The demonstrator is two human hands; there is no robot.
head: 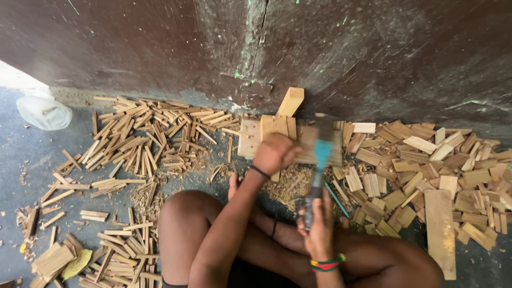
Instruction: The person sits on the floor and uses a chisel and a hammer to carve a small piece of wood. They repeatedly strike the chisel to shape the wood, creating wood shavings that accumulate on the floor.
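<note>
Fingers (281,151) of the left hand (274,153) are curled shut around a small upright piece of wood (276,127), pinning it on end on a flat wooden board (298,143) that lies on the floor (21,154) at the foot of a dark wall (373,48). That piece rises just beyond the knuckles, on the far side of the hand from the body. A thicker pale block (290,101) leans against the wall just behind the board.

Fingers of the right hand (318,226) are clenched around the dark handle of a chopping blade (318,170), which is blurred; its bluish upper part stands over the board's right half, just beside the left hand and apart from the held piece. Whether the blade touches the board cannot be told. A striped band sits on the right wrist and a thin dark band on the left.

Bare knees frame both arms near the bottom edge. Left of the board lies a heap of thin split sticks (144,138); right of it lies a heap of short flat offcuts (426,165), with 1 long plank (441,232) at its near edge. Shavings (288,186) are scattered under the hands. A crumpled clear plastic bag (44,112) sits far left.
</note>
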